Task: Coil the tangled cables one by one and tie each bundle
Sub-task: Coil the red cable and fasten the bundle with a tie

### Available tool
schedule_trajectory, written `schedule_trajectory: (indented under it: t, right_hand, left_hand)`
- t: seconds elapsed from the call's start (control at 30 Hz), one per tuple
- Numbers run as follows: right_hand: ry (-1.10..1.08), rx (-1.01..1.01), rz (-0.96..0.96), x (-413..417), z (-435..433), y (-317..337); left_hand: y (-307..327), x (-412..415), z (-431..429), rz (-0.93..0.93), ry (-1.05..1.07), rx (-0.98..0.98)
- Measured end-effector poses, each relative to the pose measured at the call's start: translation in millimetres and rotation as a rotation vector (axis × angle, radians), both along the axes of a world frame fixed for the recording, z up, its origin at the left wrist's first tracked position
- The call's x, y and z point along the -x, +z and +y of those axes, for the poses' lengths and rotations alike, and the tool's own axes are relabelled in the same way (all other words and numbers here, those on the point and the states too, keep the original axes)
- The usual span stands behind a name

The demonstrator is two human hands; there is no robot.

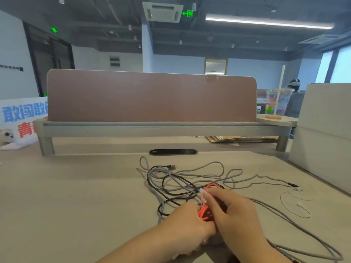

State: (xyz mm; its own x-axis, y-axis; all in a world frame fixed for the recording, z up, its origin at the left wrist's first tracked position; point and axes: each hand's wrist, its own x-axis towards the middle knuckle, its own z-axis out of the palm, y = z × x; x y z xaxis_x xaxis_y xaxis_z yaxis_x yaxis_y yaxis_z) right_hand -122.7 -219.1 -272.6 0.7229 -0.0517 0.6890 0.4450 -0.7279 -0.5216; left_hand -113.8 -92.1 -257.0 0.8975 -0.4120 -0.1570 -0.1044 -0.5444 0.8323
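On the counter (76,196), at the near edge of the tangled grey cable (209,165) and black cable (165,188), your left hand (188,221) and right hand (233,211) both grasp the coiled orange cable (204,213) between them.

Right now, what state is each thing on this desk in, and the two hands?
orange cable: coiled into a small bundle, held between both hands.
left hand: grips the bundle's lower end.
right hand: pinches the bundle's upper part.
grey cable: uncoiled, tangled on the desk.
black cable: uncoiled, tangled with the grey one.
thin white wire: lying loose at right, untouched.
plastic cup: upright on the shelf, straw in it.
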Motion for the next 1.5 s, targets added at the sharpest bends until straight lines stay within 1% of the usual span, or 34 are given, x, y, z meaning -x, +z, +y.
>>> schedule_trajectory:
  t: [0.07, 0.17, 0.27, 0.3, 0.37, 0.43, 0.5, 0.57, 0.67, 0.8, 0.97, 1.3, 1.5]
  right_hand:
    - [0.007, -0.030, -0.005, 0, -1, 1]
    - [0.053, -0.107, 0.056, 3, -2, 3]
    - [0.077, -0.163, 0.135, 5, 0, 5]
    - [0.076, -0.167, 0.158, 6, 1, 6]
    - [0.068, -0.166, 0.188, 8, 1, 7]
    - [0.066, -0.188, 0.199, 9, 0, 6]
    - [0.065, -0.206, 0.228, 9, -1, 5]
    - [0.076, -0.243, 0.253, 9, -1, 4]
    - [0.108, -0.333, 0.257, 11, -2, 4]
    - [0.189, -0.424, 0.263, 14, -4, 5]
    - [0.221, -0.409, 0.253, 13, -6, 4]
    - [0.256, -0.404, 0.260, 16, -7, 8]
    - [0.277, -0.425, 0.264, 17, -9, 9]
  left_hand:
    - [0, 0, 1, -0.054, -0.029, 0.004]
    - [0, 4, 3, -0.115, -0.073, 0.061]
    - [6, 13, 4, -0.022, -0.021, 0.246]
    - [8, 16, 3, 0.001, 0.009, 0.273]
    - [7, 17, 0, -0.008, 0.066, 0.251]
    - [4, 15, -3, -0.076, 0.123, 0.160]
    - [1, 13, -5, -0.101, 0.161, 0.124]
    - [0, 13, -5, -0.100, 0.175, 0.112]
    - [-1, 10, -5, -0.153, 0.172, 0.060]
    - [-4, 9, -5, -0.132, 0.194, 0.073]
    - [-8, 6, -5, -0.138, 0.184, 0.084]
    - [-8, 6, -6, -0.017, 0.231, 0.174]
    - [-8, 6, -5, -0.037, 0.217, 0.192]
